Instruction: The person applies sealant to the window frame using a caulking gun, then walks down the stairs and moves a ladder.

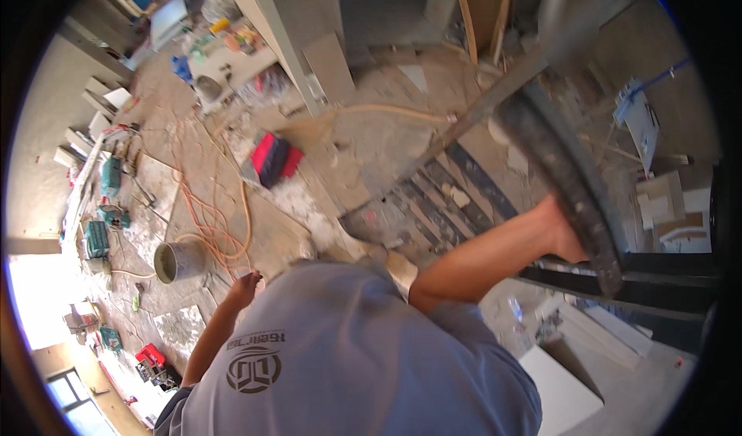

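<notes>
My right arm reaches out to the right, and my right hand (568,231) is closed around a long, dark, speckled bar (568,173) that looks curved in this view. Its exact kind is unclear, and part of my hand is hidden behind it. Close by, a long grey strip (495,96) crosses the upper right, blurred. Low at my left side, my left hand (246,287) has its fingers curled in. Whether it holds anything small cannot be made out. Orange hoses (205,219) run along the floor near it, beside a bucket (178,262) lying tilted.
Dark slats (440,196) lie on the dusty floor ahead. A red and dark bag (274,159) is further off, before a cluttered low table (239,65). Green power tools (110,177) and boards line the left wall. A white panel (560,390) lies at the lower right.
</notes>
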Motion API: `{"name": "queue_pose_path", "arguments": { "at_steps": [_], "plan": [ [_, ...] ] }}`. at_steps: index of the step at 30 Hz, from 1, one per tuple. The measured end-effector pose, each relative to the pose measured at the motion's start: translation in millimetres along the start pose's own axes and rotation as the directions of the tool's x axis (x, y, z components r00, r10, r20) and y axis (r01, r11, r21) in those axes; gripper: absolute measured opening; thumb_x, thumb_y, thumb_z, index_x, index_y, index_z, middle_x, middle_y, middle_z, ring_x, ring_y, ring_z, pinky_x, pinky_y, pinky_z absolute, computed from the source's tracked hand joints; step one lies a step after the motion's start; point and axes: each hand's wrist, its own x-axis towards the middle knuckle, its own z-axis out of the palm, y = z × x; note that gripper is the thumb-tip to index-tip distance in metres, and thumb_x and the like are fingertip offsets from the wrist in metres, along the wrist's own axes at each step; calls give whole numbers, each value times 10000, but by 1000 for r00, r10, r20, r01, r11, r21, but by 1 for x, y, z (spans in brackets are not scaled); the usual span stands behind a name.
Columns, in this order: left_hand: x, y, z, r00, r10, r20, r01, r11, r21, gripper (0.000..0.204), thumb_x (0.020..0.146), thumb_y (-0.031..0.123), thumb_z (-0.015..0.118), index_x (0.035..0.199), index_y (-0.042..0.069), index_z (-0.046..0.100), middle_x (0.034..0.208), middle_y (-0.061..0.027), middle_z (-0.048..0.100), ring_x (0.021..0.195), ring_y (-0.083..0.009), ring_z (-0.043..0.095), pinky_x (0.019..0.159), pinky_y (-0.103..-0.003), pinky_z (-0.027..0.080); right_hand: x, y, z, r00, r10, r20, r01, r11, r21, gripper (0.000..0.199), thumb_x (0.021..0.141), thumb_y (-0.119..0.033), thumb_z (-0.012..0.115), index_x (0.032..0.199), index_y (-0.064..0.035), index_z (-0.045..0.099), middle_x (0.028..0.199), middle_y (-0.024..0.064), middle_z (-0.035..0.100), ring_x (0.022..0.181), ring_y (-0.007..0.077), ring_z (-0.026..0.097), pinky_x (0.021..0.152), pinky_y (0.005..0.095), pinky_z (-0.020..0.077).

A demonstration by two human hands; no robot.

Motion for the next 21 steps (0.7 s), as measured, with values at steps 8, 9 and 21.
{"name": "queue_pose_path", "arguments": {
  "at_steps": [8, 9, 21],
  "plan": [
    [-26, -17, -4, 932, -337, 130, 362, 857, -368, 719, 1035, 613, 355, 1346, 13, 601, 1332, -213, 622, 1228, -276, 580, 1036, -395, 438, 15, -51, 82, 994, -105, 6, 104, 988, 111, 512, 970, -584, 337, 1066, -111, 508, 1059, 189, 504, 970, 393, 540, 794, 621, 405],
    [-25, -9, -4, 942, -308, 131, 335, 873, -356, 719, 1031, 616, 368, 1324, 6, 614, 1289, -210, 640, 1181, -276, 601, 1005, -391, 456, 13, -55, 84, 993, -118, -25, 120, 987, 106, 510, 974, -592, 315, 1045, -121, 498, 1034, 182, 499, 933, 382, 543, 765, 605, 402],
    [26, 98, -23, 991, 65, -119, -98, 949, -300, 696, 1071, 537, 365, 1189, -82, 660, 1129, -194, 707, 995, -260, 673, 890, -366, 530, 10, -75, 133, 829, -529, -182, 556, 818, 150, 534, 887, -671, 364, 994, -159, 474, 949, 82, 566, 854, 279, 589, 827, 546, 407]
  ]
}}
